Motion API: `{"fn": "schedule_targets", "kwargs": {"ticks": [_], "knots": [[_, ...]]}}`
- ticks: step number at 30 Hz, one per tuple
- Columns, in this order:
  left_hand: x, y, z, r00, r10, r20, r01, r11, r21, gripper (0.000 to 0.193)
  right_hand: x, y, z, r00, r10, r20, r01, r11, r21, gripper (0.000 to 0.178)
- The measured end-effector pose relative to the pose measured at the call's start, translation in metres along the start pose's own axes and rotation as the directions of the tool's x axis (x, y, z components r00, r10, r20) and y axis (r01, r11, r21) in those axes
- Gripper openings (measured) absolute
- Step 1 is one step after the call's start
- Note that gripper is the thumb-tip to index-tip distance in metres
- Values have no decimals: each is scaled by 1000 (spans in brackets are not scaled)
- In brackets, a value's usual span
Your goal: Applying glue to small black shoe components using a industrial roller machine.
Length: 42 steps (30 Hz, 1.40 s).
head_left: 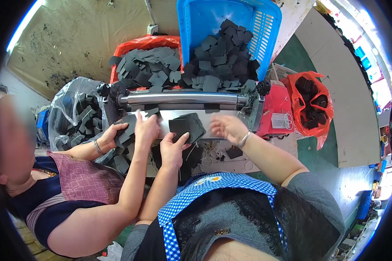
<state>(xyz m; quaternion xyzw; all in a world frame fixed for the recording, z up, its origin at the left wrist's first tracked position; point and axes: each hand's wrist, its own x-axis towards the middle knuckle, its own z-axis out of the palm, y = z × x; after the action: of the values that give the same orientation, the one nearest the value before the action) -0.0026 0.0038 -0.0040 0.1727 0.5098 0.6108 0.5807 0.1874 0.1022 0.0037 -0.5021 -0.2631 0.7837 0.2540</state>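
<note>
Blue-checked apron (183, 198) cloth lies nearest my camera, low in the frame's centre. Beyond it, at mid-frame, I see the left hand (173, 150) gripping a stack of dark squares (180, 128), thumb on top, over a metal plate (183, 113). Just right of that, I make out the right hand (228, 129), blurred, loosely spread with bent fingers. Left of centre, a co-worker's hands (147, 129) handle more squares (125, 138). Farther up, I see a steel roller (183, 99), then a blue basket (265, 37) at upper centre, heaped with dark pieces (222, 56).
</note>
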Motion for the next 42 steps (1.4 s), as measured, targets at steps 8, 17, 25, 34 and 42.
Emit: {"fn": "schedule_targets", "kwargs": {"ticks": [8, 17, 25, 34, 42], "knots": [[2, -3, -4, 1000, -19, 13, 19, 999, -30, 13, 9, -4, -11, 994, 1, -113, -6, 999, -46, 19], [2, -4, -1, 1000, 28, -11, -28, 999, -17, 13, -8, 10, 11, 990, 87, 112, -62, 976, -210, 17], [-4, -6, 2, 1000, -2, 22, 2, 1000, 0, 13, -18, 12, 20, 995, -62, 81, 81, 965, -250, 16], [-15, -9, 2, 1000, 27, -4, -27, 995, 91, 13, -11, 7, 16, 998, 38, 59, -23, 974, -227, 26], [-53, -46, -25, 946, -289, 144, 270, 953, 140, 22, -28, 36, 17, 999, 37, 22, -27, 938, -344, 28]]}}
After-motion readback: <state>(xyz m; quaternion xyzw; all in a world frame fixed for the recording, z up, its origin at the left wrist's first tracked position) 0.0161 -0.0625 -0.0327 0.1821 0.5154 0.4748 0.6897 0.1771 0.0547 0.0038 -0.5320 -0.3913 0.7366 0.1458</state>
